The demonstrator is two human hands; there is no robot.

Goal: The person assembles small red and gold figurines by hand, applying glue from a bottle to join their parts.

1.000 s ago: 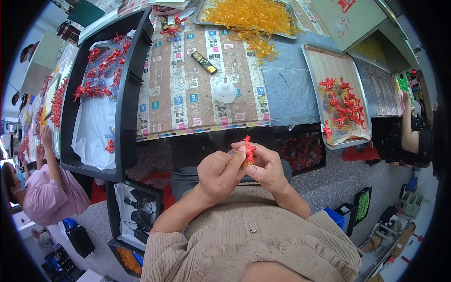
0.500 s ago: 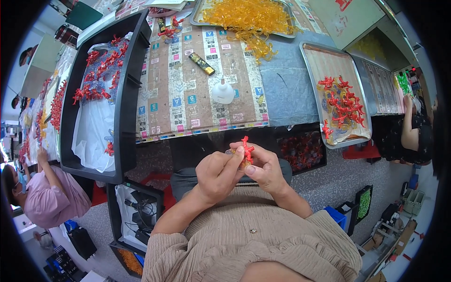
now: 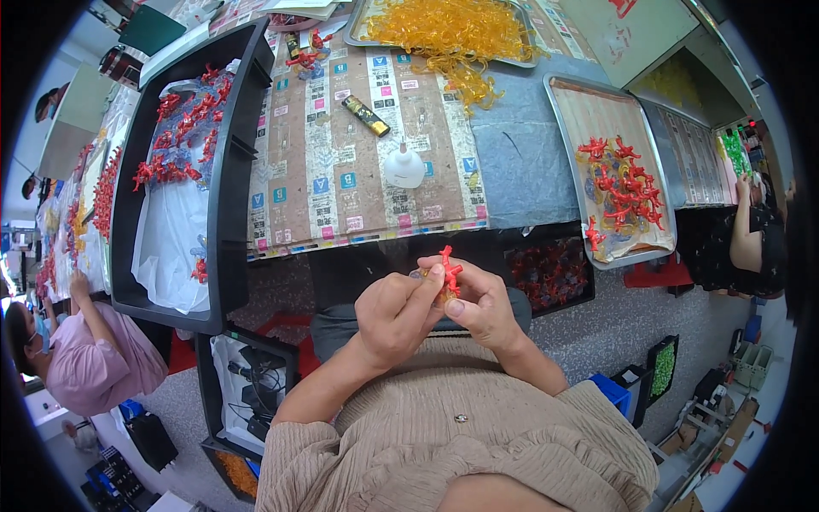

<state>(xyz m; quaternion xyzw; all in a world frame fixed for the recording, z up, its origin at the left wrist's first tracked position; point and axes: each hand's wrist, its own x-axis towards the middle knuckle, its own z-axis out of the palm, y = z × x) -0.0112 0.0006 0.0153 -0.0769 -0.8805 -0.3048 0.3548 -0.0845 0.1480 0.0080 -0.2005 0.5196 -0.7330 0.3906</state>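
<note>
Just in front of my body, below the table's front edge, a small red plastic figure (image 3: 448, 273) with branching limbs is pinched between both hands. My left hand (image 3: 394, 317) is closed on it from the left, with thumb and index finger together. From the right, the thumb and fingers of my right hand (image 3: 485, 309) grip its lower part. Some see-through greyish and yellowish plastic shows between the fingers; most of that lower portion is hidden. On the table beyond stands a white squeeze bottle (image 3: 404, 169) with a thin nozzle.
A black bin (image 3: 229, 213) of red and bluish figures stands left; a metal tray (image 3: 560, 128) of similar figures lies right. Yellow plastic pieces (image 3: 444, 30) heap at the back. A black-and-gold tube (image 3: 366, 115) lies mid-table. People work on both sides.
My hands and the red figure stay almost in place, with only a very slight shift. The bottle and trays have not moved.
</note>
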